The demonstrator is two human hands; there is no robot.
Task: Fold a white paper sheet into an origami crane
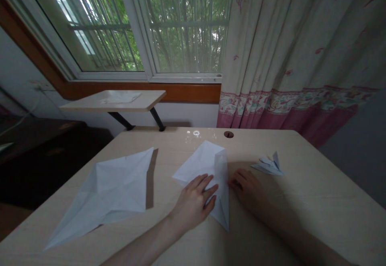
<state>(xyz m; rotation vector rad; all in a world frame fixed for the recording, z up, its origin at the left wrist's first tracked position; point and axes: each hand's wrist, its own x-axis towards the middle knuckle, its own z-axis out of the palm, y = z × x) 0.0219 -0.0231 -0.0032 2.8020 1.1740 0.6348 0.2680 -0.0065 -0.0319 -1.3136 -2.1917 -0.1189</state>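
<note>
A partly folded sheet of white paper [205, 157] lies in the middle of the table, its right side turned over along a straight edge. My left hand [197, 199] rests on it with fingers spread, pressing it down. At the paper's right edge is my right hand [245, 187], fingers curled together; whether they pinch the edge is hard to make out. To the left lies a larger creased sheet of white paper [120, 185], slightly raised off the table. A small folded paper figure [268, 164] sits beyond my right hand.
The pale wooden table [325, 201] has a round cable hole [228, 134] near its far edge. A raised shelf [150, 97] at the back left bears crumpled white paper [120, 97]. Behind stand a barred window [183, 29] and a floral curtain [289, 57].
</note>
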